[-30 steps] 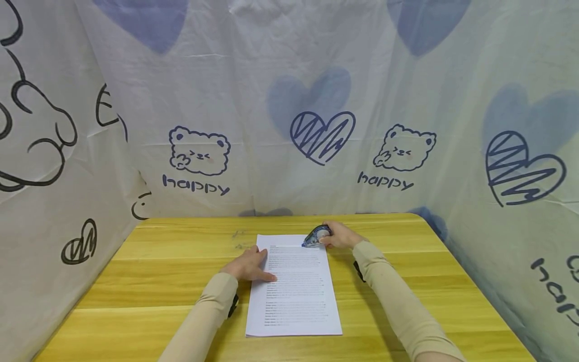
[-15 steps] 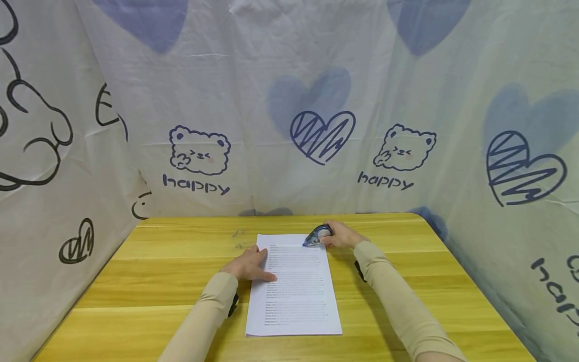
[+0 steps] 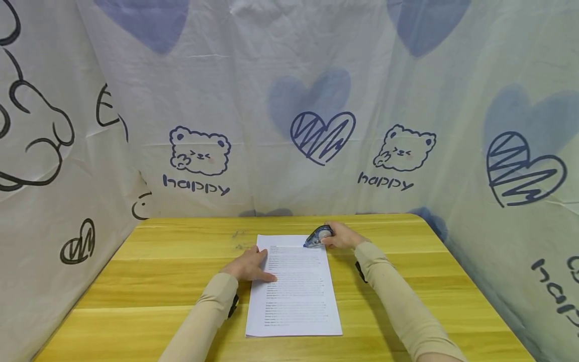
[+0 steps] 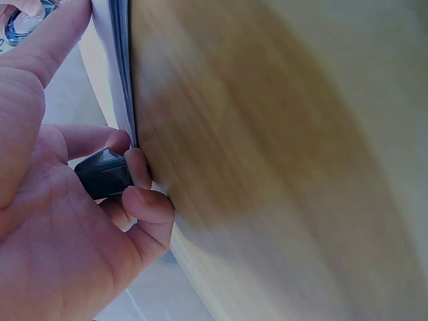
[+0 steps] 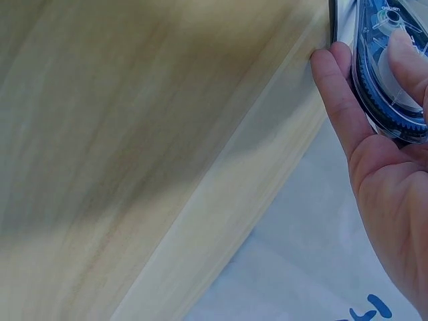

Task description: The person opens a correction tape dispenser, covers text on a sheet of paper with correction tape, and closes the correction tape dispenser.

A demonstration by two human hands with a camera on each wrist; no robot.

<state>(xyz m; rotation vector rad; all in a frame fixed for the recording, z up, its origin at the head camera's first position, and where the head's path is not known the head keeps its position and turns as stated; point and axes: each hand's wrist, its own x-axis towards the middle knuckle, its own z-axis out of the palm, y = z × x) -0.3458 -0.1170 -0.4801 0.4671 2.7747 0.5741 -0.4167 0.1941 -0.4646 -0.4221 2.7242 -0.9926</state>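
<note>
A printed stack of paper (image 3: pixel 300 286) lies on the wooden table. My right hand (image 3: pixel 341 235) grips a blue, see-through correction tape (image 3: pixel 320 234), whose tip meets the page near the top printed lines. In the right wrist view, the thumb lies on the clear case of the correction tape (image 5: pixel 386 73), and some fingers rest at the table beside the stack. My left hand (image 3: pixel 248 265) steadies the left edge of the stack, thumb on the page. Its other fingers curl round a small dark plastic cap (image 4: pixel 105 175), seen in the left wrist view; the head view hides it.
The yellow wooden table (image 3: pixel 167 281) extends on both sides of the paper. Behind it and at the sides hangs a white curtain (image 3: pixel 262 171) with hearts and bears. A black strap (image 3: pixel 232 305) shows at the left wrist.
The correction tape and my right hand have shifted very slightly to the right along the top of the page. My left hand and the paper stay in place.
</note>
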